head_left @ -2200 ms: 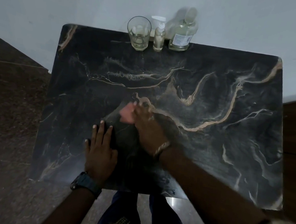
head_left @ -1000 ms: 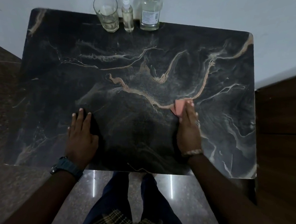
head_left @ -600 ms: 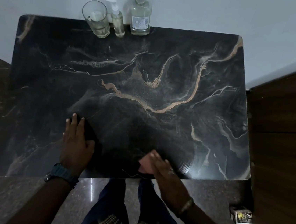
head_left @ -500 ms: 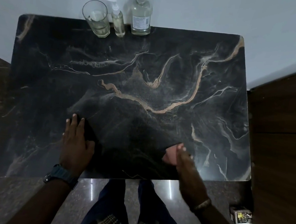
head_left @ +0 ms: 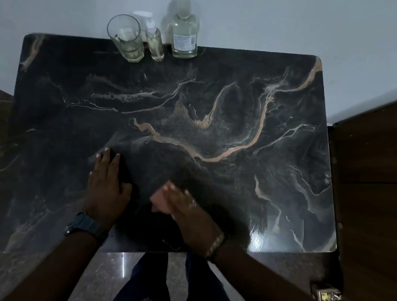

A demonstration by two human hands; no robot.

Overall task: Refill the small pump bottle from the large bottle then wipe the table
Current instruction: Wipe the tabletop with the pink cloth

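While our left hand [head_left: 107, 189] lies spread flat on the marble table [head_left: 222, 99], our right hand [head_left: 190, 214] presses a pink cloth [head_left: 159, 199] down, fingers together.

Support surface: a black marble-patterned table [head_left: 274, 187] with tan and white veins, rounded corners, filling most of the frame. Along its upper edge, left of centre, three items stand in a row: a clear glass [head_left: 127, 38], a small pump bottle [head_left: 153, 41] just right of it, and a large bottle [head_left: 184, 36] with a label, further right. At lower centre a left hand [head_left: 107, 189] lies flat on the top; beside it a right hand [head_left: 191, 217] presses a pink cloth [head_left: 160, 199] to the surface.
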